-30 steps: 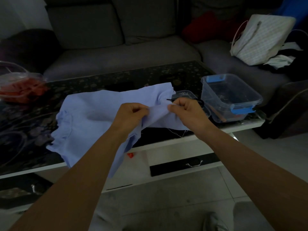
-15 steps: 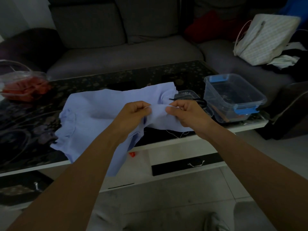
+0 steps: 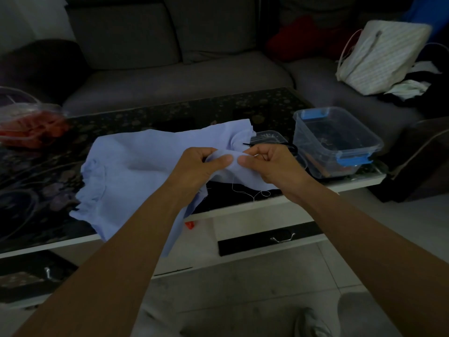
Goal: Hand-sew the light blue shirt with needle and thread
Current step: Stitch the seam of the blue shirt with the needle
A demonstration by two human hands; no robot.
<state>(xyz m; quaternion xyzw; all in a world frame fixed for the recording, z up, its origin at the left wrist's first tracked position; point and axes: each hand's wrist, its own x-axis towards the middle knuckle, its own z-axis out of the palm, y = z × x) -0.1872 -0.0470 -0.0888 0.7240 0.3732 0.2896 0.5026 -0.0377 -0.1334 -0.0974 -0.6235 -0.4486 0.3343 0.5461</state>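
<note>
Closely, a fold of the light blue shirt (image 3: 136, 164) is pinched.

It is gripped by left hand (image 3: 198, 166) and right hand (image 3: 272, 166); white thread (image 3: 245, 190) hangs below.

Shirt (image 3: 136, 166): thin matt woven cloth, light blue. Worktop (image 3: 170, 117): glossy dark patterned glass, white edge. Storage box (image 3: 337, 142): clear glossy plastic, blue clips. Sofa (image 3: 170, 76): matt grey fabric. Drawer handle (image 3: 283, 238): shiny metal.

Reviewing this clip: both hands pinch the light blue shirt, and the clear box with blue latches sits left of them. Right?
Wrong side. The head view shows the clear box with blue latches to the right of the hands, not left. The left hand and right hand do both pinch the light blue shirt.
</note>
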